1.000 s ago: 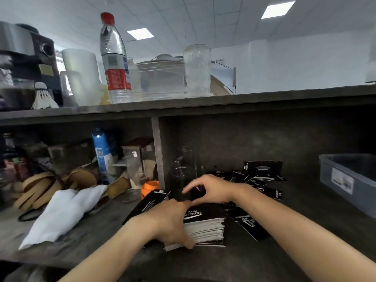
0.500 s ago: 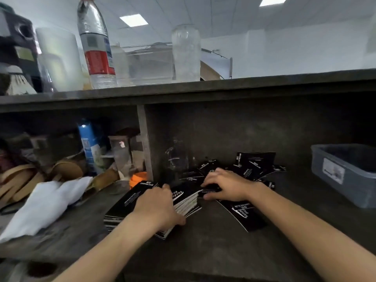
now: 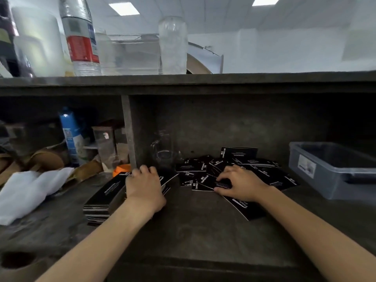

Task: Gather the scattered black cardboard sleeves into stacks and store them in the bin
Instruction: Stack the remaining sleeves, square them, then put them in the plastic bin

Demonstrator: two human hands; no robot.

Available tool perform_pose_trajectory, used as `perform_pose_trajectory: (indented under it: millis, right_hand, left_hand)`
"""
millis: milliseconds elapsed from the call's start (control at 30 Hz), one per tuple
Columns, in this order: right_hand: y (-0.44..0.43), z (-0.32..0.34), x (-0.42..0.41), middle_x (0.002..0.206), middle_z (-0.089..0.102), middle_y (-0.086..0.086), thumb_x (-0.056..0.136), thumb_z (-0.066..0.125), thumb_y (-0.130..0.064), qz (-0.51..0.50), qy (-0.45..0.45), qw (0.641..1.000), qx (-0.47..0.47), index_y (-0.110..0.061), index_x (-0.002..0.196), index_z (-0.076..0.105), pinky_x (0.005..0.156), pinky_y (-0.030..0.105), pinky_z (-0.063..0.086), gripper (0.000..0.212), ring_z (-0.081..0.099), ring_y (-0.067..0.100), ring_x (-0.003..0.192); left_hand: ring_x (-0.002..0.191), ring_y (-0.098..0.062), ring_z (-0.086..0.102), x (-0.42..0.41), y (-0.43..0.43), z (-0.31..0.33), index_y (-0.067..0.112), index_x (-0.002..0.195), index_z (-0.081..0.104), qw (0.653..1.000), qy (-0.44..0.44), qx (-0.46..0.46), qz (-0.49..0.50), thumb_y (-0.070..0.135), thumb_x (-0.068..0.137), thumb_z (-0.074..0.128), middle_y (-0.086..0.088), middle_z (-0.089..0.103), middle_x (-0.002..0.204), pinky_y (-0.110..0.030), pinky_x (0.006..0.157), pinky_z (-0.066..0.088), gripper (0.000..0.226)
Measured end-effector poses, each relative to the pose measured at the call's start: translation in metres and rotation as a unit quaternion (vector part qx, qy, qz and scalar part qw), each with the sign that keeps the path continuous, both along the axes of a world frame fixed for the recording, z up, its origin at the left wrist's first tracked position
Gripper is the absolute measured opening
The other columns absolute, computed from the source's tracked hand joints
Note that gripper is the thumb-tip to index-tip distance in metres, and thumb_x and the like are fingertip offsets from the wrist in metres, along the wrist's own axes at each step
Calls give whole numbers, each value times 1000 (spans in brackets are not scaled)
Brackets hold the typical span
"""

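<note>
grey bin (image 3: 333, 180), contents unclear
stack (image 3: 103, 197) is gripped by left hand (image 3: 145, 188); loose sleeve (image 3: 204, 185) is pinched by right hand (image 3: 240, 185).

Black sleeve stack (image 3: 108, 190), loose sleeves (image 3: 200, 169), bin (image 3: 335, 180)

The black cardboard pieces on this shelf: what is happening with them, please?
A person is gathering flat black cardboard sleeves on a dark shelf. The left hand grips a stack of sleeves at the left. The right hand pinches one loose sleeve at the near edge of the scattered ones. The grey plastic bin stands apart on the right; no sleeves show in it.
</note>
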State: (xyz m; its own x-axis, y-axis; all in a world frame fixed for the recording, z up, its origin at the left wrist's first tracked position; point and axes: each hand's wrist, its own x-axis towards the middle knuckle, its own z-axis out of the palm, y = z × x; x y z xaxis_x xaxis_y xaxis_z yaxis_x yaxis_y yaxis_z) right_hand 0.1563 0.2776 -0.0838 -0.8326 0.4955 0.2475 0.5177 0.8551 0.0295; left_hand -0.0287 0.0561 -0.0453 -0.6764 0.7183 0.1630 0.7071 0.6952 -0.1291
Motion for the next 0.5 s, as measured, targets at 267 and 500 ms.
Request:
perform_pose_trajectory:
  millis: [267, 500]
  right_hand:
    - [25, -6, 53, 127, 63, -8, 96, 50, -58, -50, 286, 953, -84, -27, 125, 69, 107, 41, 45, 46, 58, 18, 123]
    - [30, -23, 74, 166, 28, 4, 64, 37, -101, -204, 96, 955, -193, -31, 160, 23, 123, 52, 26, 119, 28, 31, 151]
  left_hand:
    - [141, -29, 39, 56, 16, 12, 18, 150, 35, 941, 130, 114, -290, 49, 96, 53, -8, 40, 152, -46, 121, 30, 65]
    - [156, -36, 3, 54, 110, -43, 21, 163, 3, 964, -178, 26, -198, 83, 88, 32, -12, -2, 170, -50, 126, 12, 102]
